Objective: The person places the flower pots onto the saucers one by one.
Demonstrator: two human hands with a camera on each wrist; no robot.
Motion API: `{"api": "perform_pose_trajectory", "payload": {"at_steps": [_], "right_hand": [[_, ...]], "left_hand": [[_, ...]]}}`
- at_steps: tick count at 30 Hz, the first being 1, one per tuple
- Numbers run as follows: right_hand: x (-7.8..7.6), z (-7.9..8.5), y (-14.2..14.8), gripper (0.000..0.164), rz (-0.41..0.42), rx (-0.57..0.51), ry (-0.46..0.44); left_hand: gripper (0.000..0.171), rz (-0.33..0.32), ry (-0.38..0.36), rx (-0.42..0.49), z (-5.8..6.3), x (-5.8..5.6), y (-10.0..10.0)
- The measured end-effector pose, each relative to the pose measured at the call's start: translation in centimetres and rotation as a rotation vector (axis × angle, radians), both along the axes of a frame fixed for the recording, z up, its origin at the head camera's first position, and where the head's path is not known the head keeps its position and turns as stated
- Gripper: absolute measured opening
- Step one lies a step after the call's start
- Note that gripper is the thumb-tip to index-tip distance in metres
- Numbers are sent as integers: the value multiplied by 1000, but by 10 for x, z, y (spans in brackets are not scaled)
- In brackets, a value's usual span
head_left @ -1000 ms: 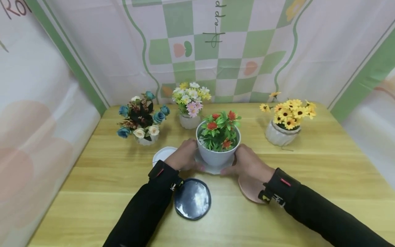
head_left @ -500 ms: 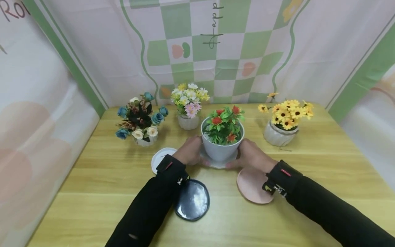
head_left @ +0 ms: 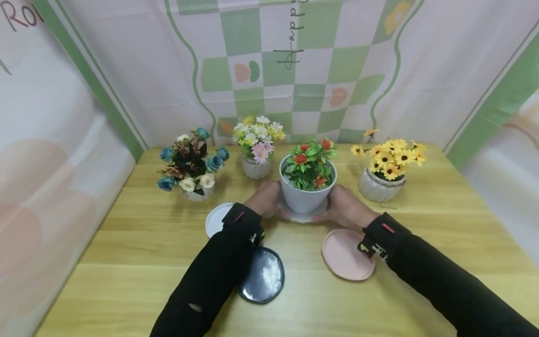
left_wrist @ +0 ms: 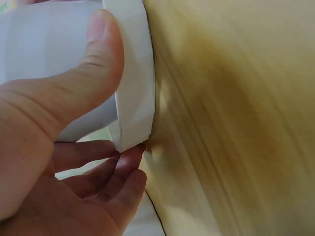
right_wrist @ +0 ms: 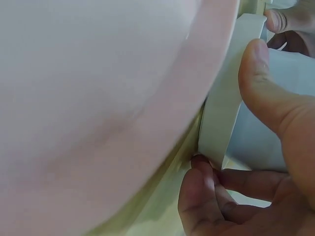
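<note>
A white flowerpot (head_left: 304,199) holding a green plant with red flowers (head_left: 309,164) stands upright on a pale saucer (head_left: 301,217) at mid-table. From the left, my left hand (head_left: 266,199) grips the saucer; in the left wrist view its thumb lies along the saucer's side (left_wrist: 138,83) and the fingertips curl under the edge. Opposite it, my right hand (head_left: 347,206) holds the saucer too, the right wrist view showing its thumb on the rim (right_wrist: 221,98) and fingers tucked at the bottom edge. Both hands keep the saucer close over the wooden table.
Near my forearms lie a dark plate (head_left: 263,276), a pink plate (head_left: 345,255) and a white plate (head_left: 215,220), partly hidden by my sleeve. Behind stand pots of blue and cream roses (head_left: 191,164), daisies (head_left: 258,145) and yellow flowers (head_left: 387,164). A patterned cloth (head_left: 294,93) hangs behind the table.
Both hands have carried the flowerpot and saucer together away from me and slightly right. More of the pink plate now shows; my left sleeve covers more of the white plate.
</note>
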State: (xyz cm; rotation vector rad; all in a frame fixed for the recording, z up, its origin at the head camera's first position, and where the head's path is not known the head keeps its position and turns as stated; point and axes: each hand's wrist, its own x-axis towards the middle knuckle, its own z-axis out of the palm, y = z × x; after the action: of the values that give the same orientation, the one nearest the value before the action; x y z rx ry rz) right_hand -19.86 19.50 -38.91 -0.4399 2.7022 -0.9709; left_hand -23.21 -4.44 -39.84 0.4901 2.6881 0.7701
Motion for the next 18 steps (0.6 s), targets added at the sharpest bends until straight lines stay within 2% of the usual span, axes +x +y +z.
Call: {"api": "perform_pose_trajectory", "payload": {"at_steps": [8, 11, 12, 15, 18], "right_hand": [[-12, -1, 4, 99, -2, 8, -12], [-17, -1, 5, 101, 4, 5, -6], [-19, -1, 6, 100, 9, 11, 1], [-23, -1, 9, 100, 9, 35, 18], [-27, 0, 11, 101, -4, 63, 12]], "left_hand": [[90, 5, 33, -25, 3, -9, 6], [91, 11, 22, -19, 4, -12, 8], [92, 14, 14, -13, 4, -14, 9], [98, 21, 19, 11, -10, -29, 11], [102, 18, 34, 21, -12, -36, 14]]}}
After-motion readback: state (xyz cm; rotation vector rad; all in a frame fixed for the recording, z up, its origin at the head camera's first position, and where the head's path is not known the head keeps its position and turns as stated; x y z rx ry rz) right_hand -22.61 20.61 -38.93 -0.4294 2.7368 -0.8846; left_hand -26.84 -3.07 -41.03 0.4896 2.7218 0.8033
